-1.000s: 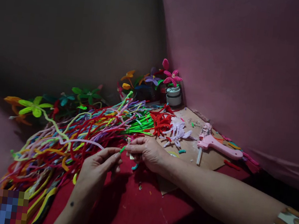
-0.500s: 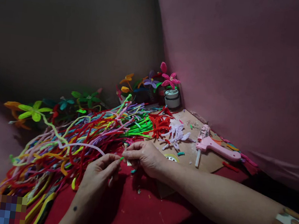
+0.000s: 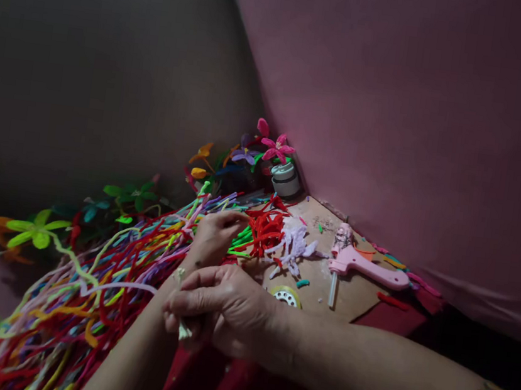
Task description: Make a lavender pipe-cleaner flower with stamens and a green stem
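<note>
My right hand (image 3: 227, 308) is closed in a pinch on a small bundle of cream artificial flower stamens (image 3: 185, 330), whose ends poke out above and below the fingers. Behind it, my left hand (image 3: 217, 234) stretches over the pile, its fingers extended beside bright green pipe cleaners (image 3: 240, 242) and close to a heap of red pipe-cleaner pieces (image 3: 266, 227). Its fingertips are partly hidden, and nothing shows in them. A large tangle of many-coloured pipe cleaners (image 3: 86, 300) spreads under and left of my left forearm.
A pink glue gun (image 3: 366, 266) lies on a cardboard sheet (image 3: 352, 301), right of pale lilac pipe-cleaner pieces (image 3: 295, 243). A tape roll (image 3: 286, 295) sits by my right wrist. Pipe-cleaner flowers (image 3: 278, 148) and a grey-lidded container (image 3: 285, 180) stand at the back, near the walls.
My left hand has left the stamens and the small green piece and moved forward to the green pipe cleaners. My right hand has drawn the stamens nearer and leftward. The view has shifted slightly.
</note>
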### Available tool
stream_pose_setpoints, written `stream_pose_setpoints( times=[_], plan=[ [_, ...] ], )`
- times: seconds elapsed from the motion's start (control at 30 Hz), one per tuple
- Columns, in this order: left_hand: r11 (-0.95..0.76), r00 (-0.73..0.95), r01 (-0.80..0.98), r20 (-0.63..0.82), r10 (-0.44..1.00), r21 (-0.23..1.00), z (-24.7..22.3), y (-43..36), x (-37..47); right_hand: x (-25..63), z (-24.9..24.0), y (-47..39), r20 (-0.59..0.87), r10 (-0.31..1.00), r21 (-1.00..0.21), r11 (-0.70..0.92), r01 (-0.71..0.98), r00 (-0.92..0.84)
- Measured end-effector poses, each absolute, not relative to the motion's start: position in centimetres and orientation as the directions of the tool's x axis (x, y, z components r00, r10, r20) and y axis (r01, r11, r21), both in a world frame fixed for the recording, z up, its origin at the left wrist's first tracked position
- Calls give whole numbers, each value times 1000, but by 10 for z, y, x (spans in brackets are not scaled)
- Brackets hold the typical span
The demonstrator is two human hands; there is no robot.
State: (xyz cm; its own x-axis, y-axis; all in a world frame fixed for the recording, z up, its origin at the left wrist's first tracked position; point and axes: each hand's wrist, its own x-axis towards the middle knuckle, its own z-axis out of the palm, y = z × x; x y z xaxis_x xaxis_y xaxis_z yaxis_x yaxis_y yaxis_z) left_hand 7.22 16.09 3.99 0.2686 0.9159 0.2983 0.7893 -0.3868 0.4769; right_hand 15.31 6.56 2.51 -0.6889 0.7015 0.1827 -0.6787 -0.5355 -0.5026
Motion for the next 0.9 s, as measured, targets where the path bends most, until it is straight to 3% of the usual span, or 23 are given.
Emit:
stream_pose_setpoints(
  times=[0.1,0.2,0.37,0.5,0.63,0.73,0.87,0.9],
  plan=[
    [-436,360,835,266,894,336,29,209,121,165,34,70,231,670,-403,-593,-697,-705],
    [-459,406,850,233,884,258,8,246,161,171,34,77,179,645,-312,-679,-665,-743],
    [-423,389,872,174,905,247,-13,276,192,170,33,84,158,593,-215,-760,-614,-790],
    [-399,376,829,137,917,392,-10,284,193,171,39,82,108,553,-221,-797,-562,-826],
    [-357,380,677,110,919,644,6,279,183,172,42,82,38,529,-254,-816,-520,-848],
    [-300,401,511,86,912,806,23,259,166,170,38,83,70,583,-288,-765,-576,-810],
    [-177,368,344,42,929,922,48,210,120,171,32,84,142,693,-338,-638,-692,-707],
    [-98,350,227,13,937,969,54,195,104,172,30,84,155,713,-364,-602,-711,-684]
  ],
)
